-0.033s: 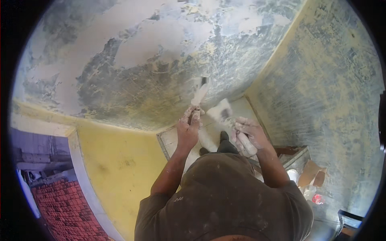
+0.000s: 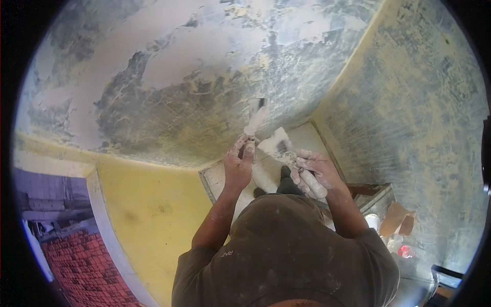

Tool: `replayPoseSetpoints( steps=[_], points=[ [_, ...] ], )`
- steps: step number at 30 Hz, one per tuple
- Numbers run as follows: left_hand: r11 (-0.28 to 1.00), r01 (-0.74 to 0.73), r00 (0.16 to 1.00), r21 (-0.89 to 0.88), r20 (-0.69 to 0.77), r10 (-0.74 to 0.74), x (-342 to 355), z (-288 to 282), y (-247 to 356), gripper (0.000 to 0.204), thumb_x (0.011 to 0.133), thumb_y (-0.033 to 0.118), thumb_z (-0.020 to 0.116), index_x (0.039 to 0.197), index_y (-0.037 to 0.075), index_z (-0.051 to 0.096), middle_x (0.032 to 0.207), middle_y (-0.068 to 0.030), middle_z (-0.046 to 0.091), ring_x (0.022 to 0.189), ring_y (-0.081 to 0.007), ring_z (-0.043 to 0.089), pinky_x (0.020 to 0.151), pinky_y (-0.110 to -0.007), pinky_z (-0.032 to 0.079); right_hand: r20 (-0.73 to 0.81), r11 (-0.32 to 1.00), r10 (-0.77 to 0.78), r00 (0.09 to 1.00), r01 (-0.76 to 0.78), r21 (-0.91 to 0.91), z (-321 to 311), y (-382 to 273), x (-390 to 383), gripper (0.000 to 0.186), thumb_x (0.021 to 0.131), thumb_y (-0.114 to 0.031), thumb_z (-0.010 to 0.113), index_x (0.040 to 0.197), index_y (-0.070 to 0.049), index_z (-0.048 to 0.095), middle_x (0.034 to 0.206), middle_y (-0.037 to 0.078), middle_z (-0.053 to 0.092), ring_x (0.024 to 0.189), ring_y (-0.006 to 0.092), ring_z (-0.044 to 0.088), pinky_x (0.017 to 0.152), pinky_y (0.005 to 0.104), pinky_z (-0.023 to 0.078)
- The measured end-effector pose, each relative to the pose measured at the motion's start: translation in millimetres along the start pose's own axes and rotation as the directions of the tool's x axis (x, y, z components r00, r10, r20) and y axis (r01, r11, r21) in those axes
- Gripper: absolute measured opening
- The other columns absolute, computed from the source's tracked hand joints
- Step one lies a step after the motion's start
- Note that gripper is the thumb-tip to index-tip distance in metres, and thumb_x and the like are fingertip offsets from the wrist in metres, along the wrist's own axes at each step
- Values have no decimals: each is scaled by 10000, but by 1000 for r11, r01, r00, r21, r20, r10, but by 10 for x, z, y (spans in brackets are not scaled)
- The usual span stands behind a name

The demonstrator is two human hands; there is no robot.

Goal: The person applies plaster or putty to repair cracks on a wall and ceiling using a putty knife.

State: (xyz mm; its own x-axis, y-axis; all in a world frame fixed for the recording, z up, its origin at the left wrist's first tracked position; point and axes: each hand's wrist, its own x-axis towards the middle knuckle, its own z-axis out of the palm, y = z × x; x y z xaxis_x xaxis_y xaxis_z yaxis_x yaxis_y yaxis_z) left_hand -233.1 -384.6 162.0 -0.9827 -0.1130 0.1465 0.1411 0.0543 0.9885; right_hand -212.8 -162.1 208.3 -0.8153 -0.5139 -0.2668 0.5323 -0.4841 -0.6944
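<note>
My left hand [image 2: 238,165], dusted white, is closed on a narrow putty knife [image 2: 255,118] with white paste piled on its blade, held up in front of the patchy white-and-grey surface [image 2: 179,56]. My right hand [image 2: 319,171] grips the coated handle of a wider putty knife [image 2: 276,140]. Its blade, smeared white, points up and left, beside the left knife. Paste crusts the fingers of both hands.
A mottled wall [image 2: 409,128] rises at the right. Below it are a box-like ledge [image 2: 368,197], brown cardboard [image 2: 400,217] and a red-and-clear item [image 2: 405,250]. A yellow wall [image 2: 143,215] and an opening with red masonry [image 2: 82,263] lie left. My feet [image 2: 285,174] show below.
My right hand's wide knife has shifted slightly left and up, closer to the left knife. My left hand has barely moved.
</note>
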Motion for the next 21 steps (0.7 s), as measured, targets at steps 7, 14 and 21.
replayPoseSetpoints(
  steps=[7,14,21],
  points=[
    [809,-453,891,374,223,395,351,260,378,391,759,-40,611,1143,28,635,1020,-152,669,944,-277,645,809,-324,500,97,988,65,993,-78,136,-348,-178,128,387,917,-125,486,1257,58,459,616,120,552,397,159,471,355,267,379],
    [549,-641,767,537,411,493,714,586,488,382,694,-60,606,1035,84,699,998,-117,681,876,-307,648,753,-372,523,259,910,-46,965,-66,409,-917,-413,311,375,904,-97,494,1246,56,490,550,128,542,323,161,448,301,267,351],
    [515,-775,628,367,537,563,1153,1052,614,385,641,-49,625,985,95,717,962,-88,689,778,-269,660,655,-351,499,447,952,-46,893,-96,290,-1554,-909,454,452,876,-113,527,1270,97,455,615,122,561,375,142,481,304,246,366]
  ],
)
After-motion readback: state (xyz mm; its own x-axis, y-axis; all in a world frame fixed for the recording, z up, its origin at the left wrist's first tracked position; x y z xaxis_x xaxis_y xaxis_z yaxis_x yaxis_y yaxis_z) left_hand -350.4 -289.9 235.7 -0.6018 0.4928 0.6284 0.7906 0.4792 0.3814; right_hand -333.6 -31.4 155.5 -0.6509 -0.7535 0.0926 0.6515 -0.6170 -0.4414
